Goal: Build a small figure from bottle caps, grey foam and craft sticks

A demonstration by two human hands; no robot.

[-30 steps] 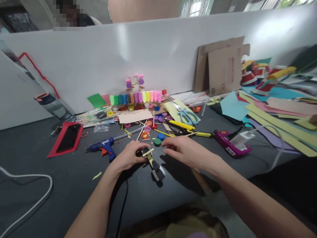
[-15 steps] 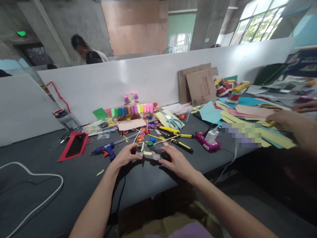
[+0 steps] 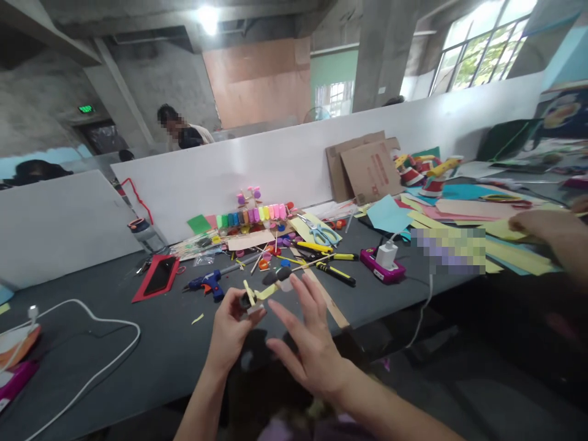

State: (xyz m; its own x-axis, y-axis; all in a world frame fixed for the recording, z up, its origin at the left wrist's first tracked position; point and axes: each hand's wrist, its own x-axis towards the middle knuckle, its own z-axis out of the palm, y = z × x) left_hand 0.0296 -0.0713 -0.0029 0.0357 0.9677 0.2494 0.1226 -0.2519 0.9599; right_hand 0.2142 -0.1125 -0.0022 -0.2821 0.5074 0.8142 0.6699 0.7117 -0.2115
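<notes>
A small handmade model (image 3: 269,290) with dark rounded parts, a pale yellow strip and clear pieces is held above the front of the dark table. My left hand (image 3: 233,324) is closed round its left end. Beside its right end, my right hand (image 3: 310,343) has its fingers spread, holding nothing. A blue glue gun (image 3: 206,284) lies left of the model. Behind and to the right are yellow-black cutters (image 3: 336,273) and a flat wooden strip (image 3: 328,299).
Scissors (image 3: 318,230), clay tubs (image 3: 252,215) and small caps crowd the back. A phone (image 3: 159,273) lies left. A purple power strip (image 3: 382,267) and coloured paper (image 3: 463,208) are right, near another person's hand (image 3: 537,223).
My right hand has let go of the model and spread its fingers. My left hand has brought the model lower and tilted it. The camera view has shifted.
</notes>
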